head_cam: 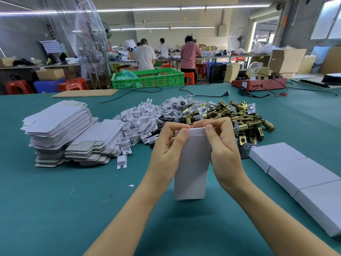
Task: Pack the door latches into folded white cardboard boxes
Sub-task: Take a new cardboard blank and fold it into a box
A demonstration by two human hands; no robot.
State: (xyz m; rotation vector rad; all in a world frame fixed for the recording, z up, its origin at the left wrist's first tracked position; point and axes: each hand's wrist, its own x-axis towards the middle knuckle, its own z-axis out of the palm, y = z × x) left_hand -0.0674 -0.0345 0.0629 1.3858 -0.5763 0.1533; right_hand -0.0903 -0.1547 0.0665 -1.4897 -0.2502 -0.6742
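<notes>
Head view: left hand (168, 145) and right hand (224, 145) both pinch the white box (191, 163) at its top flap, upright near the table's (55, 209) front edge. Press unevenly and that flap could crease or pop back open

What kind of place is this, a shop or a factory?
Most likely a small factory packing room. A heap of brass door latches and a stack of flat white box blanks lie on a long green table, and other workers stand at benches behind.
</notes>
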